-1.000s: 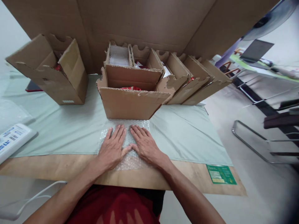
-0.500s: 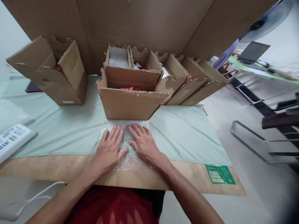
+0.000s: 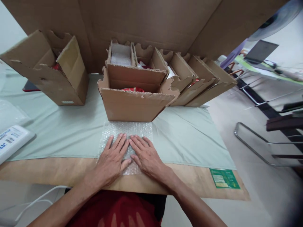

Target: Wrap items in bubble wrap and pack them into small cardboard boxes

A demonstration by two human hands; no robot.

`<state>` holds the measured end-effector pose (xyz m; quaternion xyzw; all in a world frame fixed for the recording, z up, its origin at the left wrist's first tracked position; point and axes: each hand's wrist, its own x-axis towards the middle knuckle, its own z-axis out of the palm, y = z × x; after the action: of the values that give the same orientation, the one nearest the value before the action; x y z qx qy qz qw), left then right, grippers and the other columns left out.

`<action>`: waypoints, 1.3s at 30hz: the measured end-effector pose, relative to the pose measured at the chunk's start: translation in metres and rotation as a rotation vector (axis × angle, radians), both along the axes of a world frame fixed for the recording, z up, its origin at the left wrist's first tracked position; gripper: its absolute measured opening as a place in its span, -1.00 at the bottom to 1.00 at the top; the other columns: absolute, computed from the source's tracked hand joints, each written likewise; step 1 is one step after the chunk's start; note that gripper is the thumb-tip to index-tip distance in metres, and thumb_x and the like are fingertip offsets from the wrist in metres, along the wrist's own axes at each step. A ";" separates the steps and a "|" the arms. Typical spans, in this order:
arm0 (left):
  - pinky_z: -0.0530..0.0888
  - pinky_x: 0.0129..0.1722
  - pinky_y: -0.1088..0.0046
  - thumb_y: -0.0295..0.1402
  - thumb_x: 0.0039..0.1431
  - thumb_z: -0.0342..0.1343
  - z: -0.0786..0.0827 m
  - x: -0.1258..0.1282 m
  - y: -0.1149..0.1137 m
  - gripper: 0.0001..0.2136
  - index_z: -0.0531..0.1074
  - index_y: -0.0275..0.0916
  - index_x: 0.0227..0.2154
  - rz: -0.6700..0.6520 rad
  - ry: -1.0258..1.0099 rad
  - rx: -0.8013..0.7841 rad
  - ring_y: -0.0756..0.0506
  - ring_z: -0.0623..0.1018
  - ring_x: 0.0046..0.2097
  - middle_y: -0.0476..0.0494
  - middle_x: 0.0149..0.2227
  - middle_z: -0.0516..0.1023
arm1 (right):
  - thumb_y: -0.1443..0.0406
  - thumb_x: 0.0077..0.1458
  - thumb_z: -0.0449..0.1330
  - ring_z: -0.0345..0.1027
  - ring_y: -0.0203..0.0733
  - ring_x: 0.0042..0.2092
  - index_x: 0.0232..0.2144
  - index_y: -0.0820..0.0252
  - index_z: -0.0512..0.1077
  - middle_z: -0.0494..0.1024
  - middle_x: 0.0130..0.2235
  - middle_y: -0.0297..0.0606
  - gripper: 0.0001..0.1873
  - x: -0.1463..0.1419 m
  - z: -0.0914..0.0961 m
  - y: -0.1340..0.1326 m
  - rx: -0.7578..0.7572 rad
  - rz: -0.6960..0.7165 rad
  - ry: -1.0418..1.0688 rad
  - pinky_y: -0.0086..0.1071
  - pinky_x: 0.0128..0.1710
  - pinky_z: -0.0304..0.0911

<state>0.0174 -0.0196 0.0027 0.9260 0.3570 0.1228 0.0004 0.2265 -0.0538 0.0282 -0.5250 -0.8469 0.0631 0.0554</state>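
Note:
A clear sheet of bubble wrap point(image 3: 127, 130) lies flat on the pale green cloth point(image 3: 71, 129) at the table's front edge. My left hand point(image 3: 113, 157) rests palm down on its near left part, fingers stretched out. My right hand point(image 3: 145, 155) lies flat beside it on the near right part, fingers spread too. The thumbs nearly touch. Just behind the sheet stands an open cardboard box point(image 3: 132, 104) with something red point(image 3: 133, 89) inside.
More open cardboard boxes point(image 3: 189, 78) stand in a row behind and to the right, another box point(image 3: 52, 72) at the left. A large cardboard sheet point(image 3: 146, 22) forms the back wall. A white packet point(image 3: 11, 140) lies at far left, a green card point(image 3: 224, 178) at front right.
Both hands have slid back toward me along the bubble wrap, staying flat. More of the sheet's far part now shows.

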 end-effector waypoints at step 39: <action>0.13 0.37 -0.22 0.08 0.37 -0.06 0.014 -0.039 -0.003 -0.40 0.33 -0.18 0.30 -0.016 -0.022 -0.193 -0.41 0.13 0.46 -0.45 0.44 0.14 | 0.14 0.21 0.28 0.18 0.13 0.36 0.21 0.13 0.43 0.29 0.38 -0.01 -0.46 0.048 0.018 -0.046 -0.121 -0.012 0.313 0.08 0.26 0.23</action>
<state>-0.0221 -0.0227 0.0170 0.9231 0.3598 0.0980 0.0942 0.2744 -0.1002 0.0459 -0.5163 -0.8194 0.1947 0.1553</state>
